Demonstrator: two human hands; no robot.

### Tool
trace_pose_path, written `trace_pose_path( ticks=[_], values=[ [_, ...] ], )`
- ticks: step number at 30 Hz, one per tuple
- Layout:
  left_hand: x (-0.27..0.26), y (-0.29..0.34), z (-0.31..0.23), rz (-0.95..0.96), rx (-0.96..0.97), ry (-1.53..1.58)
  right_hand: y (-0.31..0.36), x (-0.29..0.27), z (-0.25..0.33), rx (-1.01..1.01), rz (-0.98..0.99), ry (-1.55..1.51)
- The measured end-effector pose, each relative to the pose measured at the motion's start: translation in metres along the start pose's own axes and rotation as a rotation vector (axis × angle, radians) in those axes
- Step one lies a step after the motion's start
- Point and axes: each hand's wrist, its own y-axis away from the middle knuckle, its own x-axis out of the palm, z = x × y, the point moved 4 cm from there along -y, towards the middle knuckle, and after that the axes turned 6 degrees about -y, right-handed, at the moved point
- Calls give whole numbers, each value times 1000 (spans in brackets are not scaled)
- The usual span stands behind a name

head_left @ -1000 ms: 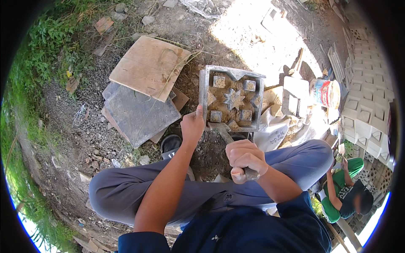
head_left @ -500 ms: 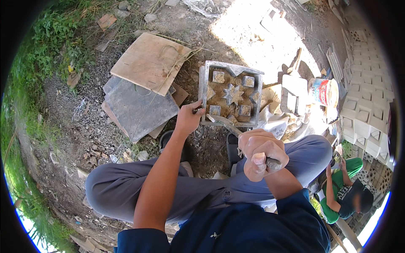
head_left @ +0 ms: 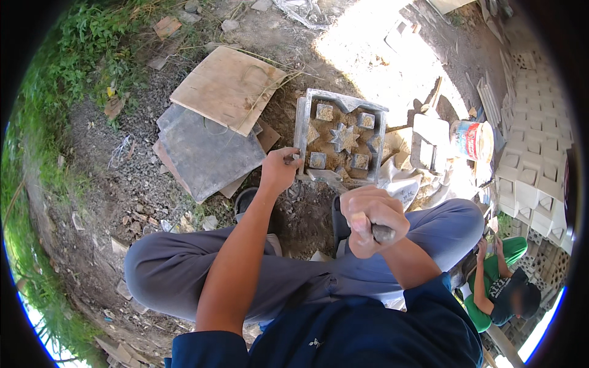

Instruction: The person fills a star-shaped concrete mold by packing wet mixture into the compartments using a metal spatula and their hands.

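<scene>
Square metal mold (head_left: 340,136) sits on the dirt ground (head_left: 110,165) just ahead of the person's knees, slightly tilted, filled with sandy brown mix; inside, a star shape in the middle with small square blocks around it. Left hand (head_left: 279,170) grips the mold's near left corner, fingers curled over the rim, touching it. Right hand (head_left: 371,219) is nearer the body, just this side of the mold's near edge, fist closed around a dark round tool handle (head_left: 384,233); the working end is hidden, can't tell what tool. Left of the mold lie two flat boards, overlapping: a tan wooden board (head_left: 227,89) on top, a grey slab (head_left: 205,150) under it, rough and dusty. Ground is gravelly, loose stones, grass (head_left: 55,73) along the left edge. Right of the mold, a pale concrete block (head_left: 429,144) and a white bucket (head_left: 473,140) with red and blue bands, lying on its side. Far right, stacked pale patterned blocks (head_left: 527,178). Another person in a green top (head_left: 509,279) sits at lower right, well apart. Grey trousers (head_left: 184,270), dark blue shirt (head_left: 368,334).
</scene>
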Motion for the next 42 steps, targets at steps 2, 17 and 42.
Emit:
trace_pose_path(
  ticks=[2, 17, 42],
  values=[
    [3, 2, -2, -30, 48, -37, 5, -3, 1, -14, 55, -38],
    [-1, 5, -4, -2, 2, 37, 7, -2, -15, 58, -34, 193],
    [-1, 5, -3, 33, -1, 11, 7, 4, -6, 70, -86, 144]
  ],
)
